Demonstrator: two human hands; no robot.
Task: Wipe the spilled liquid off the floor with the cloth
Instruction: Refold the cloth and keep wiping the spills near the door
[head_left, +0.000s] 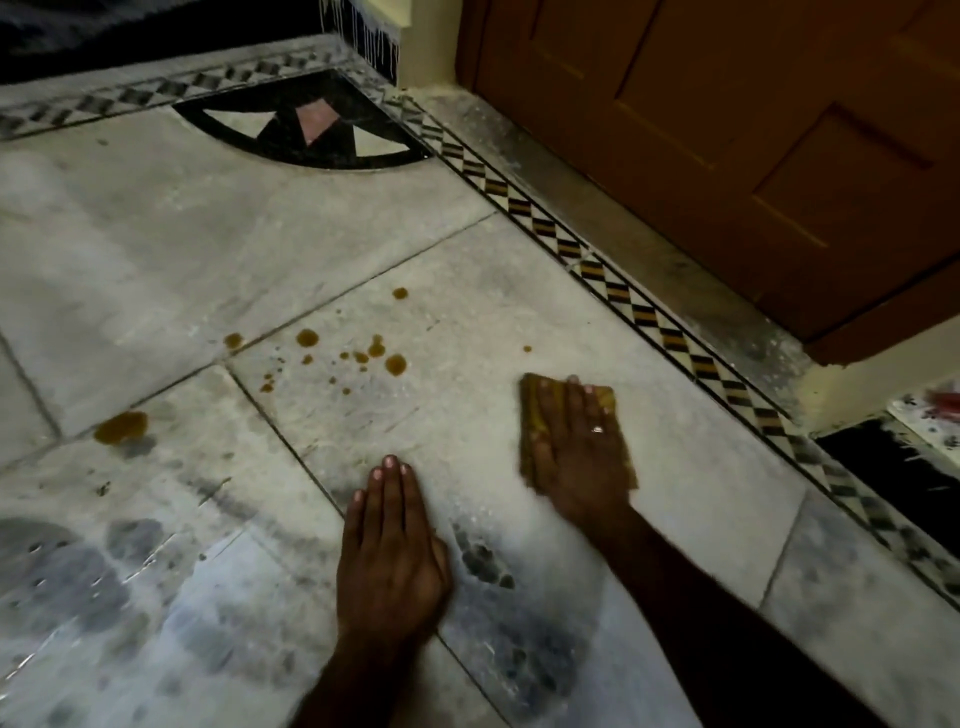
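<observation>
Brown liquid lies in drops on the pale marble floor (467, 426): a cluster of drops (374, 353) ahead of my hands, a larger puddle (122, 427) at the left, and single drops farther off. My right hand (576, 447) presses flat on a folded yellow-brown cloth (605, 402), to the right of the drops and apart from them. The cloth shows around my fingers and is mostly covered by the palm. My left hand (389, 551) rests flat on the floor, fingers together, holding nothing.
A brown wooden door (727, 130) stands at the right behind a striped tile border (613, 288). A dark inlaid fan pattern (306, 130) marks the far floor. Dark wet smudges (493, 561) lie near my hands. A black surface (883, 467) sits at the far right.
</observation>
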